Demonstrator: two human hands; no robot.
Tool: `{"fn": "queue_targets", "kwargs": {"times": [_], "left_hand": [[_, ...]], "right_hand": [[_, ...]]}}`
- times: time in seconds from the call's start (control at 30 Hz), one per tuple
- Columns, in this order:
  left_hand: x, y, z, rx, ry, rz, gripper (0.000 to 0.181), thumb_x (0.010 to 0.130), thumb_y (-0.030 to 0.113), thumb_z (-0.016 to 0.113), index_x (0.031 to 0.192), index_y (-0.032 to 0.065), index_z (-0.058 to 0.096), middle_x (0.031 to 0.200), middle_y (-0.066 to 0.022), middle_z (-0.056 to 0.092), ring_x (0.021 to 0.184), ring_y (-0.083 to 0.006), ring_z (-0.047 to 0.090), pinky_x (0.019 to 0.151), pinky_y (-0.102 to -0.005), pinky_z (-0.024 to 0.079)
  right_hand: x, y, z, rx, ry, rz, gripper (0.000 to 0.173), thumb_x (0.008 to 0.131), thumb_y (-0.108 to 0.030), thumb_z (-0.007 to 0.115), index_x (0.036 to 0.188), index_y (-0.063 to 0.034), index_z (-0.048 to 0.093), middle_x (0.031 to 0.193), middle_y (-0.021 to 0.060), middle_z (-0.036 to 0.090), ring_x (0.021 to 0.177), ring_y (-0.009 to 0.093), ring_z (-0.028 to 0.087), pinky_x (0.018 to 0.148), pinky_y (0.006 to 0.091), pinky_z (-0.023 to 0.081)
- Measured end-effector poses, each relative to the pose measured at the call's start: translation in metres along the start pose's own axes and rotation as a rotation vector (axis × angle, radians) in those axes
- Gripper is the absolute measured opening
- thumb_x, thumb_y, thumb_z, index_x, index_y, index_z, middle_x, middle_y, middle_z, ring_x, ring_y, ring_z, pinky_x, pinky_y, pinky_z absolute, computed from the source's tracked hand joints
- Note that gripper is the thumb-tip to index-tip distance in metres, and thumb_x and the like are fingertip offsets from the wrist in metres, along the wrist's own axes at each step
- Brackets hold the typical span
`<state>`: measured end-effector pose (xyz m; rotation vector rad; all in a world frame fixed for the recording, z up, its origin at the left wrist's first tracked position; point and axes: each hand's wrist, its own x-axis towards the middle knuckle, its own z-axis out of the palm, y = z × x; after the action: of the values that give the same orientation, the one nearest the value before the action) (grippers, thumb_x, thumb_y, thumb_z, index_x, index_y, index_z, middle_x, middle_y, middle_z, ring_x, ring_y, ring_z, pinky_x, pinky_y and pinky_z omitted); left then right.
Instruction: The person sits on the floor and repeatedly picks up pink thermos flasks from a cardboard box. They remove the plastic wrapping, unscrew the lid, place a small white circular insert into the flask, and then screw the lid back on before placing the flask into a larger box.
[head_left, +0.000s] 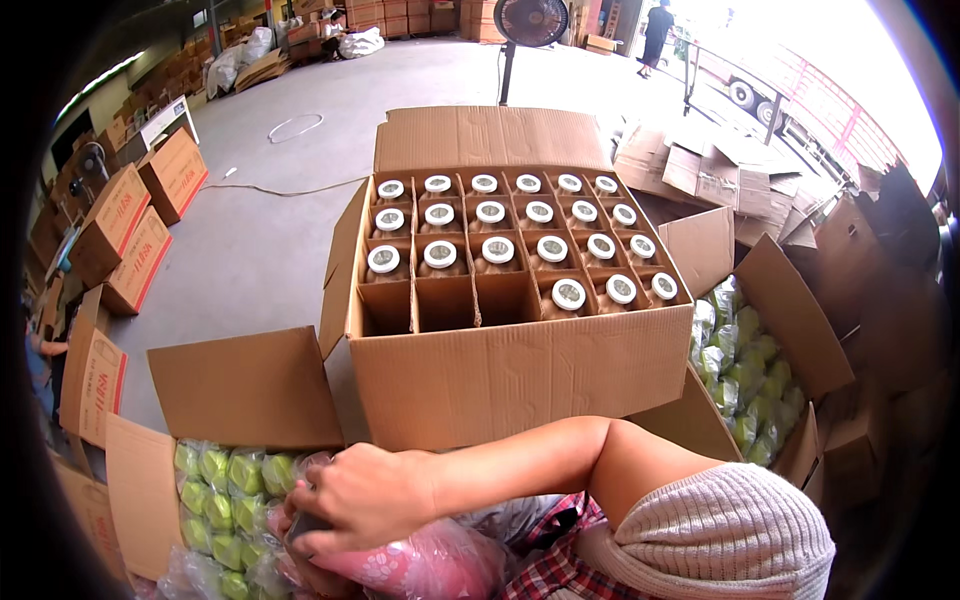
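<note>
My right hand reaches across from the right and grips the dark grey end of a pink flask-like bottle with white flower prints and clear plastic wrap. My left hand is largely hidden beneath it, at the bottom edge, so its grip is unclear. Below my right hand lies an open carton of lime-green items in clear plastic bags. Straight ahead stands a large open carton with cardboard dividers. White-rimmed round lids top the bottles in its compartments. Three front-left compartments hold no bottle.
At right, another open carton holds bagged green items. Flattened cardboard lies behind it. Printed cartons line the left. A pedestal fan stands ahead. People are in the distance, and a truck is outside.
</note>
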<state>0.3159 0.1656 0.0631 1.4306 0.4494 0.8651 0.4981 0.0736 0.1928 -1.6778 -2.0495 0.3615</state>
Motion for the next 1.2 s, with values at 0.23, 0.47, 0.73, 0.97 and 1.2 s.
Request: {"fn": "queue_targets", "kwargs": {"times": [0.23,0.47,0.73,0.97,1.2], "left_hand": [[0.012,0.085,0.041,0.37,0.089,0.099,0.036,0.102,0.023,0.039,0.118,-0.0047,0.055,0.116,-0.0137,0.059,0.105,-0.0227,0.056,0.093,-0.0357,0.045],[0.007,0.016,0.004,-0.265,-0.044,0.217,0.032,0.101,0.026,0.04,0.12,0.0021,0.051,0.125,-0.0141,0.054,0.121,-0.0257,0.047,0.105,-0.0405,0.036],[0.018,0.061,0.012,0.33,0.034,0.201,0.036,0.101,0.029,0.041,0.113,-0.0018,0.055,0.116,-0.0174,0.061,0.106,-0.0252,0.054,0.097,-0.0387,0.04],[0.032,0.073,0.021,0.408,-0.101,0.319,0.017,0.095,0.015,0.053,0.1,0.001,0.061,0.109,-0.0145,0.066,0.118,-0.0322,0.054,0.101,-0.0438,0.041],[0.001,0.001,-0.013,-0.148,0.178,-0.074,0.027,0.103,0.02,0.039,0.098,0.0011,0.057,0.116,-0.0176,0.062,0.118,-0.0292,0.054,0.104,-0.0405,0.039]], "right_hand": [[0.044,0.074,0.08,1.768,-0.22,0.522,0.059,0.096,-0.053,0.044,0.09,0.0024,0.064,0.088,0.0106,0.066,0.081,0.018,0.063,0.078,0.0319,0.052],[0.01,0.032,0.012,0.71,-0.037,0.227,0.058,0.098,-0.051,0.038,0.11,0.0009,0.061,0.094,0.0199,0.066,0.091,0.036,0.064,0.086,0.0424,0.05],[0.042,0.057,0.048,1.274,-0.056,0.425,0.045,0.095,-0.047,0.05,0.087,-0.0052,0.064,0.078,0.0128,0.065,0.072,0.026,0.064,0.069,0.0355,0.054],[0.035,0.065,0.071,1.557,-0.032,0.456,0.05,0.097,-0.047,0.048,0.104,-0.0008,0.064,0.096,0.0133,0.068,0.084,0.024,0.066,0.077,0.0362,0.054],[0.019,0.036,0.002,0.315,0.087,0.176,0.05,0.094,-0.051,0.049,0.107,-0.006,0.066,0.084,0.0231,0.067,0.08,0.039,0.067,0.071,0.044,0.055]]}}
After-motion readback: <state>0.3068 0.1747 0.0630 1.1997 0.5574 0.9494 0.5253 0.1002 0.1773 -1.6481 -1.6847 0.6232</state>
